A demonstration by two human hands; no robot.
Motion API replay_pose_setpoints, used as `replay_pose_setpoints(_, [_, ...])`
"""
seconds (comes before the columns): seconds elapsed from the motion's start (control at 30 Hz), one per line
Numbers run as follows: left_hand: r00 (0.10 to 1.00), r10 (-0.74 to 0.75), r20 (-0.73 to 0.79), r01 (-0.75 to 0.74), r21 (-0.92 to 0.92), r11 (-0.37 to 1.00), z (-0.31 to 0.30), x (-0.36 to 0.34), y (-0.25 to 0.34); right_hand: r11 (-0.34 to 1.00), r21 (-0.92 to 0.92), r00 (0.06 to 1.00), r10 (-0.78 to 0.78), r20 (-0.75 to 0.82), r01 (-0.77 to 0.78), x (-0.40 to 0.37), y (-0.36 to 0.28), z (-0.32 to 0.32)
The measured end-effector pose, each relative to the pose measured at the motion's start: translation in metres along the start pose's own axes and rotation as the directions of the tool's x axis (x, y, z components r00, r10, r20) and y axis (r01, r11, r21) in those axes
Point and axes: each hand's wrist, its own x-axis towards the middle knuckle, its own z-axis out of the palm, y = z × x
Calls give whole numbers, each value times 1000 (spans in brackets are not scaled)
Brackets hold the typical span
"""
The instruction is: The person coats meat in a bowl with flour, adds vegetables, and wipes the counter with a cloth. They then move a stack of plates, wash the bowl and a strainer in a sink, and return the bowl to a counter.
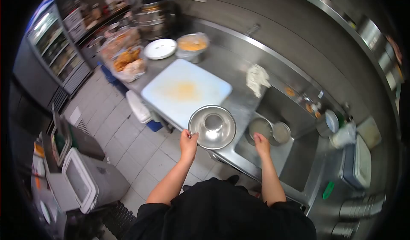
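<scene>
My left hand grips the rim of an empty-looking steel bowl, held over the counter's front edge beside the white cutting board. The board has an orange-brown stain at its middle. Over the sink, my right hand is at the near rim of a round metal container; its fingers look bent, but their hold is too small to make out. A second round container with cloudy contents stands just right of it.
A white cloth lies behind the sink. Farther back are a white plate, a bowl of orange food and bagged food. Lidded bins stand at left. A green object lies right of the sink.
</scene>
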Motion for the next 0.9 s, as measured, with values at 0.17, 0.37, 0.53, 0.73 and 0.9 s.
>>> replay_pose_setpoints(0.17, [985,-163,-51,149,-211,966,-135,6,-3,990,-28,982,-143,-124,140,-6,-73,68])
replay_pose_setpoints(0.37, [980,-182,-82,171,-129,977,-223,35,-4,900,421,952,-219,212,113,-38,-202,183])
replay_pose_setpoints(0.53, [988,-126,92,128,-24,991,-246,89,31,920,264,912,-349,217,289,-33,-302,265])
replay_pose_setpoints(0.73, [943,-72,325,99,-67,993,-326,181,68,804,593,921,-204,332,-36,68,-355,346])
replay_pose_setpoints(0.9, [958,-256,-128,276,646,712,-488,233,13,699,707,936,-170,310,-107,145,-430,407])
